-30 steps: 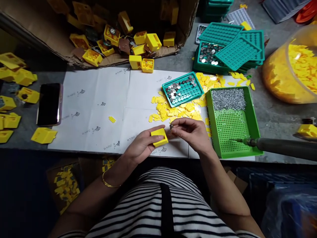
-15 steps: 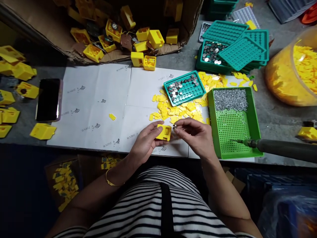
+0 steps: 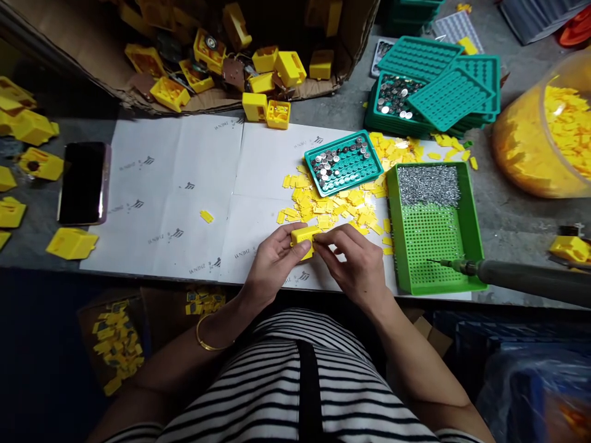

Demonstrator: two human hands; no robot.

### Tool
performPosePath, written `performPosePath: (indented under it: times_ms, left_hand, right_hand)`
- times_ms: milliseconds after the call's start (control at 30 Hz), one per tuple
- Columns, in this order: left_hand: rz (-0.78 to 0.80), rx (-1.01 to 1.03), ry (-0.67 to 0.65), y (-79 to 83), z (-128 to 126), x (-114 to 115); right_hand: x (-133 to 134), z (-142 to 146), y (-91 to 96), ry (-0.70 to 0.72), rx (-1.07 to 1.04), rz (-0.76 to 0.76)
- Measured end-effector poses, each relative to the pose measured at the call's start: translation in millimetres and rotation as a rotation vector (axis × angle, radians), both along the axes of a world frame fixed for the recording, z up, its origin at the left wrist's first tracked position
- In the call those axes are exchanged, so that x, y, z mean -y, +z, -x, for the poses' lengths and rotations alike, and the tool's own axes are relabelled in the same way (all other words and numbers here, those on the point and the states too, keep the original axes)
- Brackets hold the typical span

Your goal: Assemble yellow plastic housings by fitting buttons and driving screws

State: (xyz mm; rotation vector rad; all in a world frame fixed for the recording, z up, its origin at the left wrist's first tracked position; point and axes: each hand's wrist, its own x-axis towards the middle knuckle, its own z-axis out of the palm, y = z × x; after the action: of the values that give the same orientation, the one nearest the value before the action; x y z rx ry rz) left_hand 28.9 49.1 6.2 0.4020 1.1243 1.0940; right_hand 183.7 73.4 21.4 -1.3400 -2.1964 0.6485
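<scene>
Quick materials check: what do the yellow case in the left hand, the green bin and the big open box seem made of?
Yellow case: probably molded plastic, satin; even color, clean edges.
Green bin: likely plastic too, slight sheen; regularly perforated base.
Big open box: apparently cardboard, matte brown; rough, worn-looking rim.

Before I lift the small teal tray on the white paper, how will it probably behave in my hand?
The tray will probably stay fairly stiff, since its raised rim looks straight. The round metal pieces may slide or roll if it tilts, because several lie bunched and uneven. Pushed, it might drag the small yellow pieces along its edge.
</scene>
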Motion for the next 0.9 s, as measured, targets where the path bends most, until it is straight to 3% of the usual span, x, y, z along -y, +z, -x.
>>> performPosePath:
  times_ms: [233,500,633,767,900]
  left_hand:
    - [0.078,0.036,-0.056,1.1,2,4]
    - [0.003,0.002,-0.142,2.7,9,7]
    - [0.084,0.096,-0.161,2.7,11,5]
    - [0.16,0.205,-0.136,1.5,11,1]
    - [0.161,0.203,-0.107,1.3,11,-1]
  right_hand:
    - [-2,-1,13.7,0.068,0.133,0.066]
    - [-11,-1,7.8,-0.051,-0.345,0.501]
    - [-20,-2,0.3,-0.049,-0.593,0.766]
    - [-22,-3,-1.0,-0.078,-0.735,0.878]
    - [-20,-2,-1.2,-0.095,-0.77,0.862]
